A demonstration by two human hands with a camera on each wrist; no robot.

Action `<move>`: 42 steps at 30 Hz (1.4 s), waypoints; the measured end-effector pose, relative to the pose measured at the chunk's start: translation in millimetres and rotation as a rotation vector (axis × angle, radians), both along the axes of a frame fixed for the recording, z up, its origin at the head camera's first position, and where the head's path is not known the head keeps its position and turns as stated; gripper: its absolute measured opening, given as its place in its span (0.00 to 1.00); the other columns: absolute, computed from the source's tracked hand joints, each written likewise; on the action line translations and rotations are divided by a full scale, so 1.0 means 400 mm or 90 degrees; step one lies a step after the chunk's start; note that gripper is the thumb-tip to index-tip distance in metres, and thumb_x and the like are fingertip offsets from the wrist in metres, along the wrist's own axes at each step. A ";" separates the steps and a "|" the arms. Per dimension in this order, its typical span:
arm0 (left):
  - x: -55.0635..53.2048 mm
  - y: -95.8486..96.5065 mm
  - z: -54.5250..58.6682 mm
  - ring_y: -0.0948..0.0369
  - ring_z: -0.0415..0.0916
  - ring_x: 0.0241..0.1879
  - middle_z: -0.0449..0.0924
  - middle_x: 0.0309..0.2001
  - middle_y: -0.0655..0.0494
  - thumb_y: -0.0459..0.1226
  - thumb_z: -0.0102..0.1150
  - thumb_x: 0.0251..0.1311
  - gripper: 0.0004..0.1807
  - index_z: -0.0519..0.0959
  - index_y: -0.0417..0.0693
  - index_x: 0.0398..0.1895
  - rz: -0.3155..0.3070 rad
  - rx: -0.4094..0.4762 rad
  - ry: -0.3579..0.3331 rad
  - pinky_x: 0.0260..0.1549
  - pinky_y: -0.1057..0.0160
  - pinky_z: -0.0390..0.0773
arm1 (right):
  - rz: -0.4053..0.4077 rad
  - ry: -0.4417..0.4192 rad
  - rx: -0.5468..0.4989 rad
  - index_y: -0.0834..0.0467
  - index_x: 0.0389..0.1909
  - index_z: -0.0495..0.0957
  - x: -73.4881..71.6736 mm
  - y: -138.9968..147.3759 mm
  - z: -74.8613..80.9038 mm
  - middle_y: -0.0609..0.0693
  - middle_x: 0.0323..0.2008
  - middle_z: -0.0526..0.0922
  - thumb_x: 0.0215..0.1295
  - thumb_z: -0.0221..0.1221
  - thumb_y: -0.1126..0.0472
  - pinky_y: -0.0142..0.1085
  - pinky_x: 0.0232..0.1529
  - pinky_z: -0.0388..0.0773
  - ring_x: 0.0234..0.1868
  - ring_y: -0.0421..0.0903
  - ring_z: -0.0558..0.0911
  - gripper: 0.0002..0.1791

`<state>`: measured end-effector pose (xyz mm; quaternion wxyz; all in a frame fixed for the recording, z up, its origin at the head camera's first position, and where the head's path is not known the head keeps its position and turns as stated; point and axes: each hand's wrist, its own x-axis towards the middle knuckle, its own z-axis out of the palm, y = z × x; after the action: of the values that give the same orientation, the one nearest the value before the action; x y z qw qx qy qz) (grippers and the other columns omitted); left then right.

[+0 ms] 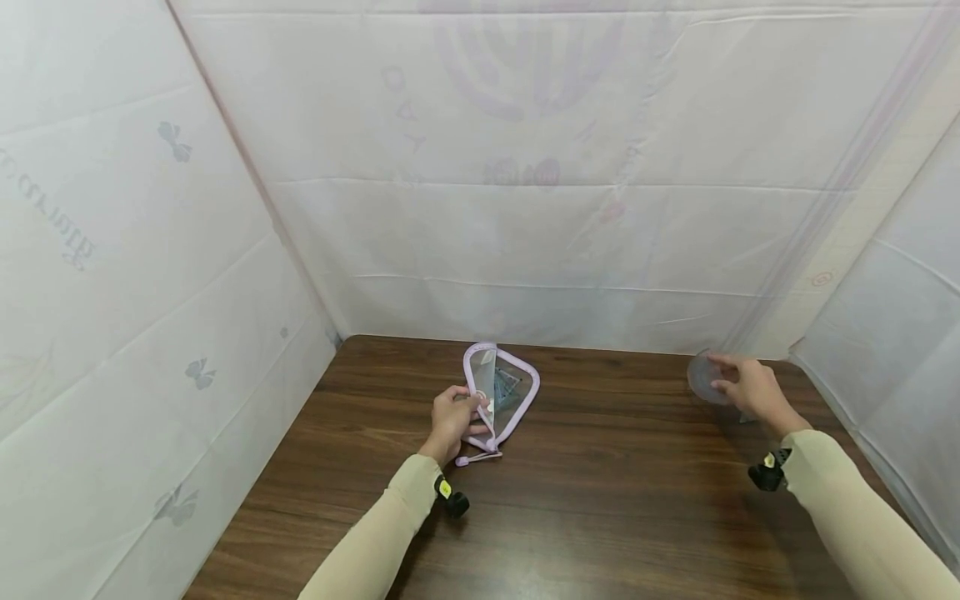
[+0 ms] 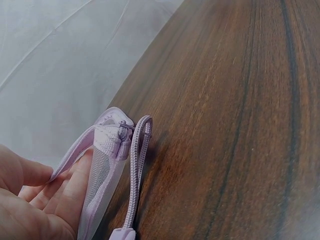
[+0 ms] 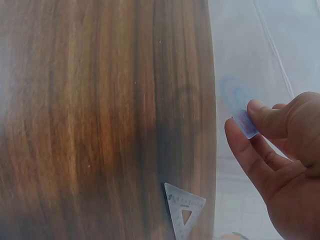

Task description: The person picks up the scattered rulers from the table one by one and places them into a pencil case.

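My left hand [image 1: 452, 421] pinches one lilac edge of a see-through mesh zipper pouch [image 1: 528, 392] and holds its mouth apart. Inside the pouch lies a bluish clear set square [image 1: 507, 383]. In the left wrist view, the thumb and fingers [image 2: 75, 185] sit on either side of the lilac edging, and a braided pull loop [image 2: 135, 175] hangs beside it. At the far right, my right hand [image 1: 756, 390] pinches a clear protractor [image 1: 703, 379] above the table between thumb and fingers. Below it, a small clear set square [image 3: 175, 200] lies on the wood.
The dark wood table [image 1: 600, 500] reaches back to a white sheet wall [image 1: 525, 250]. More white sheeting [image 1: 112, 333] closes off the left side, and another sheet [image 1: 900, 333] stands close beside the right arm.
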<state>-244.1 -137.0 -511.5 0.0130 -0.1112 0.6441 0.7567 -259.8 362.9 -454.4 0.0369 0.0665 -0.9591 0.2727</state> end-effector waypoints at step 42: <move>0.008 -0.003 0.023 0.42 0.86 0.43 0.83 0.50 0.29 0.28 0.57 0.71 0.13 0.71 0.28 0.53 -0.020 -0.027 -0.028 0.29 0.51 0.90 | -0.013 -0.010 -0.180 0.68 0.71 0.67 -0.028 -0.092 -0.013 0.74 0.57 0.77 0.72 0.62 0.69 0.37 0.30 0.87 0.30 0.46 0.88 0.29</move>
<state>-240.7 -138.2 -502.1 0.0367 -0.1176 0.6615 0.7398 -271.1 326.1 -459.5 0.0413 0.0491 -0.9119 0.4053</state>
